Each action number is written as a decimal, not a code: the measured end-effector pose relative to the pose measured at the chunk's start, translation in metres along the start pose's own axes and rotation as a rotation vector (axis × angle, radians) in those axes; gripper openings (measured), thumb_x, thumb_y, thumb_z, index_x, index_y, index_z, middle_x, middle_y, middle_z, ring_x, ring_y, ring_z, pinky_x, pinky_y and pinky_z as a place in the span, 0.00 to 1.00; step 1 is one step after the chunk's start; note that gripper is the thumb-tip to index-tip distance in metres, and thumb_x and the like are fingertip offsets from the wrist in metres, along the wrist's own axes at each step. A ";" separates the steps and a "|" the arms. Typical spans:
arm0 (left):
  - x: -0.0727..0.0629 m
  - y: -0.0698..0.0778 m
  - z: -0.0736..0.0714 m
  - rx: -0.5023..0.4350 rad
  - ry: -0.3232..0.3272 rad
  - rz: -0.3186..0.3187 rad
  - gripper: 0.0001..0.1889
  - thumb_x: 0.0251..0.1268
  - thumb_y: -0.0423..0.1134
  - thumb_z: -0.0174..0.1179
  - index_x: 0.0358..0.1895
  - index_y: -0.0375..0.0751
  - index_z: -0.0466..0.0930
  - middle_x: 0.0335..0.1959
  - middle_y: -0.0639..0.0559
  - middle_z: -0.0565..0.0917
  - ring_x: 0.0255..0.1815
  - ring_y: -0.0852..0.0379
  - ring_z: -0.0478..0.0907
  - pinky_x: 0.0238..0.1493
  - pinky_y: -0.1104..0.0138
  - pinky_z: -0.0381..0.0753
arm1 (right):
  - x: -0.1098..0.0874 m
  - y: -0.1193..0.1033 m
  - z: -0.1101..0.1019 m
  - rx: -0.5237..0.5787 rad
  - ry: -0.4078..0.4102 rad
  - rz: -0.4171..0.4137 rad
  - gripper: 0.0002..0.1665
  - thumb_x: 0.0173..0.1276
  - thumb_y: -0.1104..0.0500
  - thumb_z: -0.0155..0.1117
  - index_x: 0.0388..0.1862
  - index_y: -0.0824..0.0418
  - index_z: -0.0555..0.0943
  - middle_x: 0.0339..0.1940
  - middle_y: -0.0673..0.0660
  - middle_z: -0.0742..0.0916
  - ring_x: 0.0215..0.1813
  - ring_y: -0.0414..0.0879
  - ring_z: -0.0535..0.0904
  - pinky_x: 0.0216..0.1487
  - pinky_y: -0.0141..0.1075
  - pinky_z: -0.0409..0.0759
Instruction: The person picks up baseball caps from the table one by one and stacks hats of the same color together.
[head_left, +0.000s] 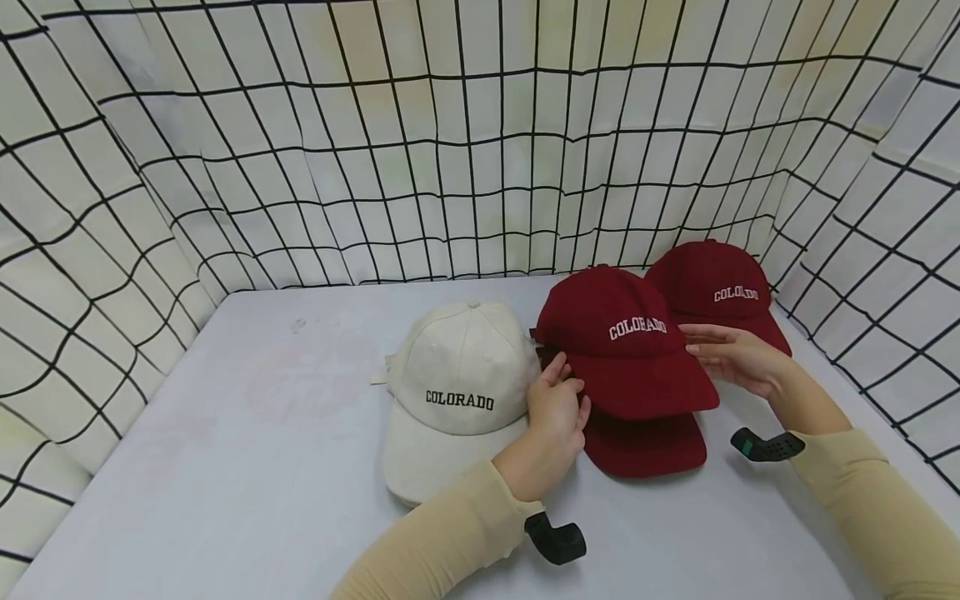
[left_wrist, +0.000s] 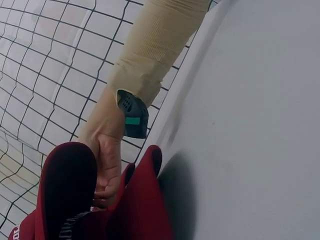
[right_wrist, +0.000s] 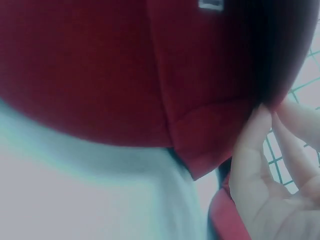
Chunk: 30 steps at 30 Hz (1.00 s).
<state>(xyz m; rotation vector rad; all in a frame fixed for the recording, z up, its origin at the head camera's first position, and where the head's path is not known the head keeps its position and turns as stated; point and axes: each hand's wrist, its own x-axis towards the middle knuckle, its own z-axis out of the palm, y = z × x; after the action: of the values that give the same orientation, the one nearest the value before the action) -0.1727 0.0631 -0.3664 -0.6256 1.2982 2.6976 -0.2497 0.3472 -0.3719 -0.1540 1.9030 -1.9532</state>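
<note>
A dark red cap with white COLORADO lettering sits tilted over a second red cap, whose brim shows below. My left hand holds its left edge, though the fingertips are partly hidden by the cap. On the other side my right hand pinches the edge; the right wrist view shows the thumb and fingers of that hand meeting on the red fabric. The left wrist view shows the raised brim apart from the lower cap's brim. Close to my left hand stands a cream cap with dark lettering.
Another red cap rests at the back right, behind my right hand. The caps are on a white table. White walls with a black grid enclose the back and both sides.
</note>
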 end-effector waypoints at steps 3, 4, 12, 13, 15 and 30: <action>-0.003 -0.003 -0.002 0.017 0.011 -0.005 0.32 0.68 0.17 0.47 0.75 0.38 0.68 0.64 0.44 0.69 0.66 0.46 0.66 0.61 0.56 0.74 | -0.002 0.002 0.001 -0.022 0.001 0.004 0.21 0.81 0.66 0.51 0.50 0.40 0.84 0.48 0.46 0.87 0.49 0.41 0.85 0.49 0.34 0.85; -0.004 -0.004 -0.003 0.021 0.016 -0.004 0.33 0.67 0.17 0.47 0.75 0.39 0.68 0.64 0.44 0.69 0.65 0.46 0.66 0.60 0.56 0.74 | -0.003 0.003 0.001 -0.029 0.000 0.003 0.21 0.81 0.66 0.52 0.50 0.40 0.84 0.48 0.46 0.87 0.49 0.41 0.85 0.49 0.34 0.85; -0.007 -0.010 -0.006 0.038 0.024 -0.001 0.33 0.67 0.17 0.47 0.75 0.40 0.68 0.63 0.44 0.69 0.63 0.47 0.67 0.57 0.57 0.74 | -0.004 0.004 0.001 -0.098 0.001 0.000 0.22 0.80 0.66 0.54 0.48 0.37 0.84 0.48 0.44 0.86 0.48 0.39 0.83 0.49 0.33 0.84; -0.007 -0.010 -0.007 0.039 0.022 -0.001 0.33 0.67 0.17 0.47 0.75 0.39 0.68 0.63 0.44 0.69 0.63 0.47 0.67 0.57 0.57 0.74 | -0.005 0.004 0.001 -0.110 0.000 0.003 0.22 0.80 0.66 0.54 0.48 0.36 0.84 0.48 0.44 0.86 0.49 0.39 0.83 0.49 0.33 0.84; -0.006 -0.011 -0.007 0.046 0.015 0.002 0.34 0.66 0.17 0.46 0.75 0.39 0.68 0.64 0.44 0.69 0.62 0.47 0.67 0.56 0.58 0.73 | -0.005 0.006 0.001 -0.129 -0.002 0.010 0.22 0.80 0.66 0.54 0.48 0.36 0.83 0.49 0.44 0.85 0.49 0.39 0.83 0.50 0.34 0.84; -0.011 -0.014 -0.012 0.152 0.000 -0.010 0.38 0.57 0.21 0.48 0.77 0.33 0.62 0.75 0.38 0.65 0.70 0.45 0.63 0.56 0.55 0.69 | -0.008 0.009 0.005 -0.177 -0.005 0.008 0.23 0.79 0.67 0.55 0.47 0.36 0.84 0.47 0.47 0.85 0.47 0.39 0.84 0.50 0.34 0.85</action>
<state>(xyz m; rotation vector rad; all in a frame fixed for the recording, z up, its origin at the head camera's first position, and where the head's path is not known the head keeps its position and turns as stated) -0.1554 0.0638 -0.3791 -0.6126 1.4778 2.5601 -0.2385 0.3454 -0.3792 -0.2011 2.0682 -1.7758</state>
